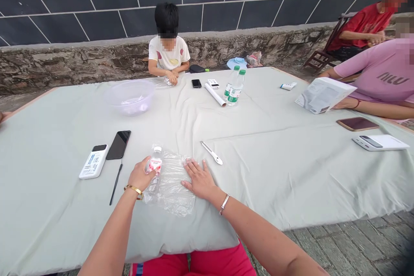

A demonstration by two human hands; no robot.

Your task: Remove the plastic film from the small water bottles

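A small clear bottle (155,165) with a white cap and a pink-and-white label lies on a sheet of clear plastic film (176,181), along its left side. My left hand (142,175) is closed around the bottle from the left, thumb across the label. Flat on the film's right edge rests my right hand (199,177), its fingers spread and nothing in its grip. Just beyond that hand lies a white utility knife (211,153). To the left of the bottle are a dark smartphone (119,145) with a black strap and a white power bank (93,162).
A translucent purple basin (137,99) stands farther back. Beyond it a person (168,54) handles something small. Two green-capped water bottles (235,88) stand by a white roll (215,95). At right, a person in pink (381,77) is behind a white box (323,94), a phone and another power bank (384,142).
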